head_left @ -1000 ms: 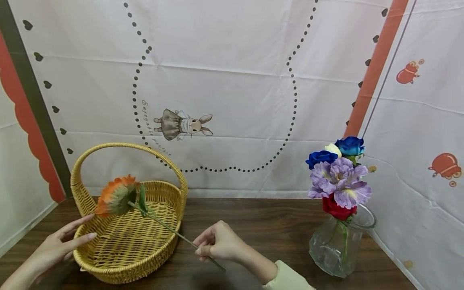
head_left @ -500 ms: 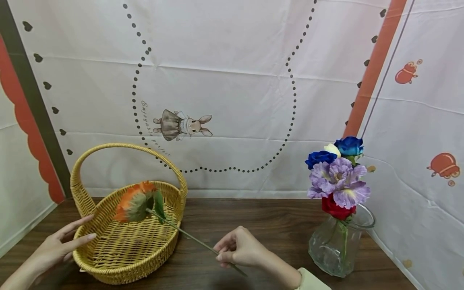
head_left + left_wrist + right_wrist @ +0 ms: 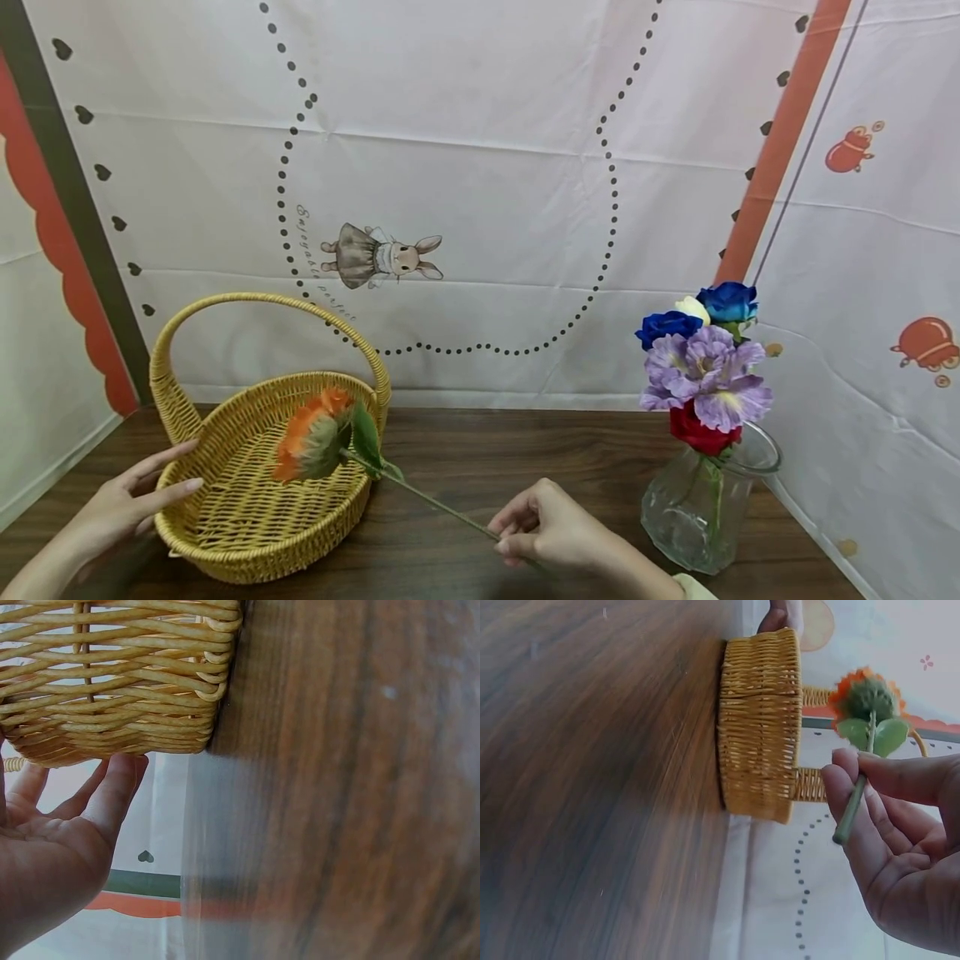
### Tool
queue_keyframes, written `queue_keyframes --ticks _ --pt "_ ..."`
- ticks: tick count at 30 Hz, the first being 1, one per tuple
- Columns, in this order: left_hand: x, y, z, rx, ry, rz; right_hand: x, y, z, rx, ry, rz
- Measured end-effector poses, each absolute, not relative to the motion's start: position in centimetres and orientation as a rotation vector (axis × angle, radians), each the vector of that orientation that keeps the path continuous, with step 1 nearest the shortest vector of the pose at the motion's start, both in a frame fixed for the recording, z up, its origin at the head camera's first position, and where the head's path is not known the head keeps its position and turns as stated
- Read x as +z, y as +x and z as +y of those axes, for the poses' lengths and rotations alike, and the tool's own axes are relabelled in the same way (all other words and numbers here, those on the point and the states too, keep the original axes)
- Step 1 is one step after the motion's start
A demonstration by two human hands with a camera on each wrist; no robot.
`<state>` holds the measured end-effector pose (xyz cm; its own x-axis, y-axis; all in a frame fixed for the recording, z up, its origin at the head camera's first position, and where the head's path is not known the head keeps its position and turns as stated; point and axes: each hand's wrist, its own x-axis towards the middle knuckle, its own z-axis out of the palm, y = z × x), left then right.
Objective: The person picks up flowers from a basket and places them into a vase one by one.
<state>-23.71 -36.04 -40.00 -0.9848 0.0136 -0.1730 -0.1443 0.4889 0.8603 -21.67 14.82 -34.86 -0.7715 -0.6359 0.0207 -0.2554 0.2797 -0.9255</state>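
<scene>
My right hand [image 3: 555, 525] pinches the thin green stem of an artificial orange flower [image 3: 311, 437] between thumb and fingers. The bloom tips left, over the right part of a yellow wicker basket [image 3: 262, 571], with a green leaf below the head. In the right wrist view, the stem's cut end sticks out past my fingertips. My left hand [image 3: 123, 504] holds the basket's left rim: thumb and index finger lie over the edge, while other fingers [image 3: 112, 799] touch the outer wall in the left wrist view. A tall arched handle [image 3: 270, 298] rises from the basket.
At the right stands a clear glass vase [image 3: 671, 517] with a purple flower [image 3: 708, 375], a red rose [image 3: 701, 429], blue roses [image 3: 729, 302] and a cream bloom. Both stand on a dark wooden table [image 3: 450, 467]. A printed white cloth [image 3: 487, 208] backs it.
My right hand has moved right and slightly down, drawing the orange flower from the basket's left side toward its right rim. The left hand stays at the rim; basket and vase have not moved.
</scene>
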Motion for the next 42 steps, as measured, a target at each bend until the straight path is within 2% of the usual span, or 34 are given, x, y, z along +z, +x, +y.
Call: queue_keyframes --ticks 15,29,42 --pt "-40.2 -23.5 -36.1 1.533 -0.053 2.57 -34.8 -20.7 19.5 -1.553 -1.009 2.026" --pt "-40.0 -23.4 -35.9 1.533 -0.068 2.587 -33.6 -20.6 23.9 -1.801 -1.066 1.685" --pt "-39.9 -23.4 -35.9 1.522 -0.067 2.597 -32.1 -19.7 26.2 -1.85 -1.089 1.495"
